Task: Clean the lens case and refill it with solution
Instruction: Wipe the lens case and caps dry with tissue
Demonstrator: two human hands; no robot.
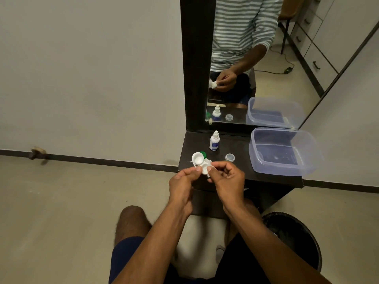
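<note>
Two hands are working close together in front of me, just over the near edge of the dark table [242, 171]. My left hand [183, 182] is pinching the lens case [202, 163] with the thumb and first finger closed on its edge. My right hand [226, 177] is curled narrow, and its fingertips are pressing a bit of white tissue [209, 161] against the case. I am judging that I am wiping one cup dry.

I am seeing only one view, the one from my head, so I am going through it from near to far. The case is small, white, hard plastic with round cups. One white lid [197, 157] is hanging open on its strap, and a green lid [203, 154] is peeking out behind it. It is looking very light and smooth, so it could slip if it is wet. Holding it by the flat middle or the rim is looking safest. The tissue is soft and could tear.

Farther back, the solution bottle [214, 143] is standing upright, white with a blue label and no cap on its tip. A small clear cap [230, 157] is sitting to its right. A see-through plastic box [285, 152] is resting on the right end of the table. A mirror [256, 58] is standing behind it all.
</note>
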